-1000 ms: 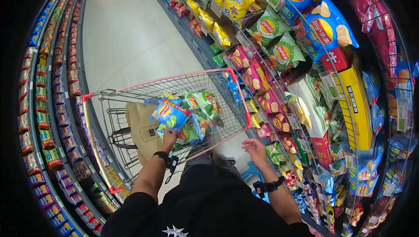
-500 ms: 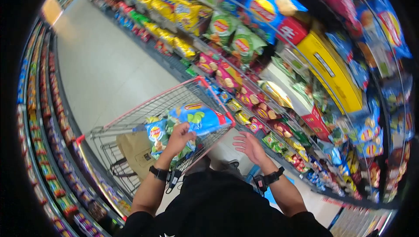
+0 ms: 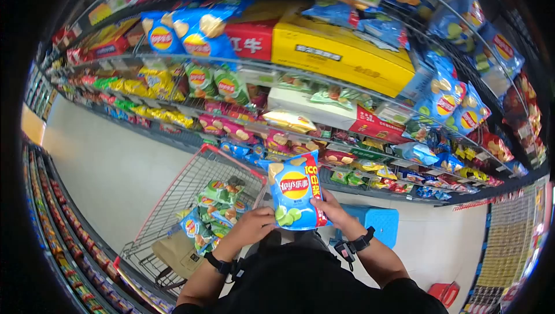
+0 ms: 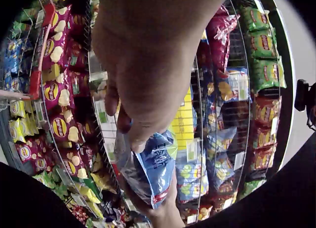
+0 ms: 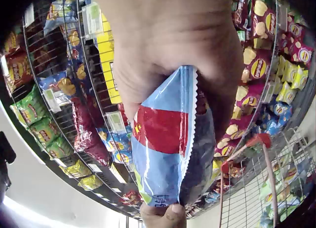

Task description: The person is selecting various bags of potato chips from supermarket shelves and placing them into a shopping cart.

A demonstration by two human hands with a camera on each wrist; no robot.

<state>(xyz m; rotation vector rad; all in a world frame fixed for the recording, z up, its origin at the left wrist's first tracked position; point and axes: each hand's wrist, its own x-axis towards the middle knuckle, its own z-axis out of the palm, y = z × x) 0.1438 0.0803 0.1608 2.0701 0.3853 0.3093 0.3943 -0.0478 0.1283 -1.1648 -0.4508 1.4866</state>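
Both hands hold one blue bag of Lay's chips (image 3: 292,203) upright in front of the body in the head view, its printed front turned up toward the head. My left hand (image 3: 254,225) pinches the lower left edge, the thumb lying on the wrapper in the left wrist view. On the opposite side my right hand (image 3: 335,210) grips the edge by the red strip, with its thumb on the front. The bag's serrated end seam (image 5: 190,124) sits against the right palm in the right wrist view, and the left thumb (image 5: 174,211) shows at the far end.
A wire shopping cart (image 3: 159,198) stands at the left with several chip bags (image 3: 217,210) and a brown paper bag (image 3: 180,254) in it. Shelves of snacks, with a yellow carton (image 3: 341,54), run across the front. A blue step stool (image 3: 378,224) stands on the floor at right.
The left hand has lifted the blue chip bag out of the cart and brought it right, in front of the body. The right hand has taken hold too. The view has turned toward the shelves.
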